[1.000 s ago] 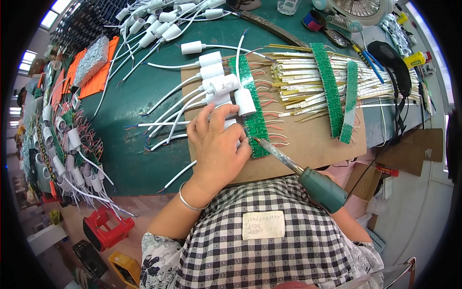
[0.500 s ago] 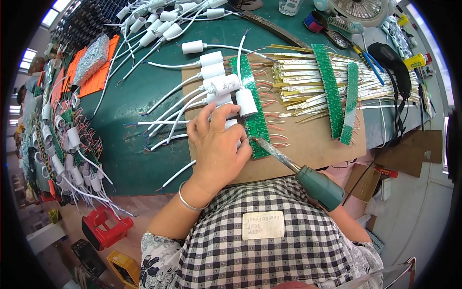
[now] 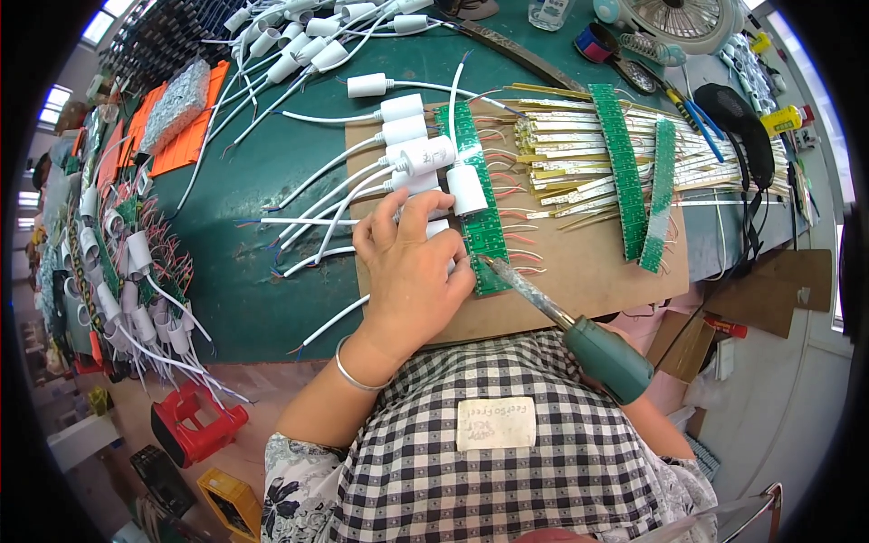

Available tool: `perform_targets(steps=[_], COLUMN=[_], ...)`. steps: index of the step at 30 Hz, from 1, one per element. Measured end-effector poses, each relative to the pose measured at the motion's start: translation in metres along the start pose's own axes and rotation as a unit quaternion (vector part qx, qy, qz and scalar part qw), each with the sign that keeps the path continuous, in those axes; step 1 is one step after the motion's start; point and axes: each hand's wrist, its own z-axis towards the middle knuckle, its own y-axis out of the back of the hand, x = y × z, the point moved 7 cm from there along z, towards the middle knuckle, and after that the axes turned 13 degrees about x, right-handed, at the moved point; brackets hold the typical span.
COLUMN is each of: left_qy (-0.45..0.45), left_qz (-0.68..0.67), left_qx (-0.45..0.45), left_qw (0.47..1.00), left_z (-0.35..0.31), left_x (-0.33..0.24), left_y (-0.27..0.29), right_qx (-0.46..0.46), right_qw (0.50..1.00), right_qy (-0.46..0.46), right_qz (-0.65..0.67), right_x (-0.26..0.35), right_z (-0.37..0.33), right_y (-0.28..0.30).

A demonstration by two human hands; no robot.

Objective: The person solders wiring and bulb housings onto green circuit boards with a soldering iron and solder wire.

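My left hand (image 3: 412, 276) is bent over the lower end of a green circuit board (image 3: 482, 226), its fingers closed around a white cylindrical cap (image 3: 437, 228) that they partly cover. More white caps with cables (image 3: 403, 131) lie in a column along the board's left edge, and one cap (image 3: 466, 190) rests on the board. A soldering iron (image 3: 608, 360) with a green handle is in my right hand (image 3: 640, 407), which its handle mostly hides. The iron's tip meets the board beside my left thumb. Thin red and white wires stick out from the board's right edge.
Under the board lies a brown cardboard sheet (image 3: 561, 308). To its right are bundled light strips (image 3: 561, 163) with two green boards (image 3: 620, 172) across them. Capped cables heap at the back (image 3: 299, 54) and left; a fan (image 3: 679, 18) and pliers (image 3: 692, 113) are back right.
The iron's handle has shifted slightly right and down, its tip staying at the board's lower end. My left hand keeps nearly the same place and grip.
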Motion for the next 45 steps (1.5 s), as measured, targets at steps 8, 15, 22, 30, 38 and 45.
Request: perform_targets(steps=[8, 15, 22, 30, 38, 45], left_qy=[0.001, 0.002, 0.003, 0.006, 0.002, -0.002], left_qz=[0.001, 0.004, 0.005, 0.009, 0.007, 0.011], left_qx=[-0.001, -0.003, -0.004, -0.002, -0.002, -0.002], left_qw=[1.0, 1.0, 1.0, 1.0, 1.0, 1.0], left_z=[0.001, 0.0, 0.0, 0.0, 0.0, 0.0], left_x=[-0.001, -0.001, -0.001, -0.001, -0.003, -0.003], left_y=[-0.001, -0.002, -0.002, -0.001, -0.002, -0.001], right_qx=[-0.001, -0.023, -0.015, -0.088, -0.131, -0.155], right_qw=[0.966, 0.995, 0.876, 0.889, 0.849, 0.811], right_qy=[0.117, 0.095, 0.136, 0.149, 0.183, 0.181], right_qz=[-0.231, 0.006, -0.462, -0.424, -0.478, -0.534], right_x=[-0.015, -0.018, 0.007, 0.009, 0.013, 0.014], right_z=[-0.01, -0.007, -0.007, -0.009, -0.01, -0.007], right_y=[0.03, 0.023, -0.001, 0.011, 0.011, 0.009])
